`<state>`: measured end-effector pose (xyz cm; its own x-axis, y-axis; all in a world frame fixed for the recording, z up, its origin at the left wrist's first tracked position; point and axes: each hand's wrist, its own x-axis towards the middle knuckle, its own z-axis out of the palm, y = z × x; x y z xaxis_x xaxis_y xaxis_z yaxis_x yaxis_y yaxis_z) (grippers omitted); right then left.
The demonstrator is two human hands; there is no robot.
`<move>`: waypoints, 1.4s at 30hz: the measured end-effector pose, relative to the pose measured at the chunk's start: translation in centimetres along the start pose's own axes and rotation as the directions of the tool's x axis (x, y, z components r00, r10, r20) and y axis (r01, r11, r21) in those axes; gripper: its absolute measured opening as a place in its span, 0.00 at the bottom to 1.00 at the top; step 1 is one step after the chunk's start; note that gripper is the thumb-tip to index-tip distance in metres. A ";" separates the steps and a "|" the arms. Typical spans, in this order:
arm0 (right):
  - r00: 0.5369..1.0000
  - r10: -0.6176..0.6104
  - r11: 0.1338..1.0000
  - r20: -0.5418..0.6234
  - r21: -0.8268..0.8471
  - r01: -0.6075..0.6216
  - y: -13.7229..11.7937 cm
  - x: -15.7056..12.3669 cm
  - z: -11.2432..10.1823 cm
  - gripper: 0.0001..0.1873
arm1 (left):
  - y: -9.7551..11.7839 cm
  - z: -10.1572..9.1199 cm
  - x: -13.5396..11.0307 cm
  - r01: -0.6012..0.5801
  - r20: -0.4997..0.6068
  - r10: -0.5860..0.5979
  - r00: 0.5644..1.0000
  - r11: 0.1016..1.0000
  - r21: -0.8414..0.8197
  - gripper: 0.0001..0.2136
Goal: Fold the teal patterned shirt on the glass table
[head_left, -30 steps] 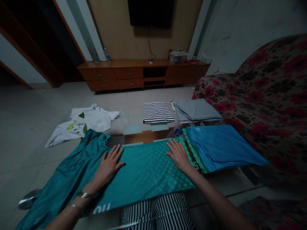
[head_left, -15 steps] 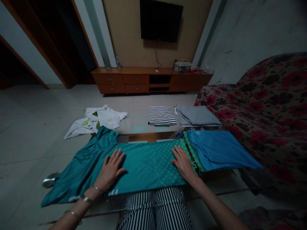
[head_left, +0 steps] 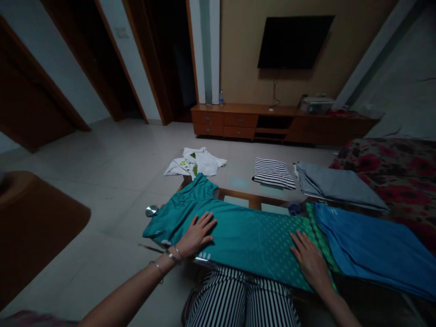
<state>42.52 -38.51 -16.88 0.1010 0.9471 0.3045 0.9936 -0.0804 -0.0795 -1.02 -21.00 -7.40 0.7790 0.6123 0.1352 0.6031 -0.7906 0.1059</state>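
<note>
A teal shirt with a green dot pattern [head_left: 245, 234] lies spread across a glass-topped table [head_left: 254, 200] in front of me. My left hand [head_left: 197, 234] rests flat on its left part, fingers stretched out, with bracelets on the wrist. My right hand [head_left: 308, 259] lies flat on its right part, fingers apart. A folded blue garment [head_left: 371, 245] sits just right of my right hand, over a green dotted one [head_left: 320, 231]. My striped trousers [head_left: 238, 299] show below the table edge.
A folded striped top [head_left: 273, 173], a folded grey garment [head_left: 335, 185] and a crumpled white shirt [head_left: 195, 162] lie on the table's far side. A floral sofa [head_left: 391, 168] stands to the right, a wooden TV cabinet [head_left: 272, 123] behind, a dark brown seat [head_left: 37, 227] at left.
The view has swung left and the hands have slid slightly along the teal shirt; both stay flat on it. The doorway and brown seat at left have come into sight.
</note>
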 end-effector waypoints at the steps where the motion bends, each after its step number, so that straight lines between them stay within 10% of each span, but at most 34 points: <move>1: 1.000 -0.006 1.000 0.002 -0.008 0.006 0.3 -0.4 0.2 0.30 | -0.3 -0.5 -0.9 0.057 -0.057 -0.057 0.997 0.998 -0.003 0.24; 3: 1.000 -0.015 1.000 0.006 -0.021 0.015 0.8 -1.0 0.5 0.31 | -1.7 -1.6 -3.1 0.283 -0.219 -0.276 0.936 0.959 -0.002 0.21; 5: 1.000 -0.022 0.999 0.008 -0.029 0.022 1.1 -1.3 0.7 0.32 | -3.8 -2.8 -5.4 0.567 -0.346 -0.537 0.770 0.823 -0.015 0.19; 7: 1.000 -0.031 0.999 0.007 -0.035 0.031 1.3 -1.5 0.8 0.32 | -6.3 -3.6 -7.3 0.755 -0.353 -0.712 0.607 0.655 -0.023 0.17; 9: 0.999 -0.040 0.998 0.002 -0.041 0.040 1.3 -1.5 0.9 0.33 | -8.4 -4.0 -8.4 0.816 -0.284 -0.787 0.548 0.577 -0.022 0.15; 16: 0.998 -0.055 0.997 -0.019 -0.053 0.054 1.3 -1.7 0.9 0.33 | -10.2 -3.5 -7.0 0.768 -0.108 -0.761 0.640 0.638 0.057 0.14; 29: 0.998 -0.047 0.998 -0.053 -0.042 0.045 1.5 -1.8 1.4 0.31 | -2.5 -2.1 -9.2 0.555 -0.288 -0.534 0.795 0.832 -0.010 0.13; 33: 0.995 -0.083 0.996 -0.062 -0.033 0.081 1.8 -1.9 1.4 0.30 | -1.5 -1.2 -10.3 0.530 -0.358 -0.554 0.752 0.830 -0.172 0.12; 42: 0.995 -0.079 0.995 -0.058 -0.060 0.075 1.7 -2.0 1.5 0.31 | -6.0 -2.4 -9.0 0.736 -0.298 -0.817 0.493 0.575 -0.358 0.18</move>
<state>43.97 -40.05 -19.07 0.0250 0.9307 0.3648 0.9996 -0.0273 0.0010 -12.10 -21.75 -6.92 -0.1598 0.9484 0.2740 0.8585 -0.0035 0.5128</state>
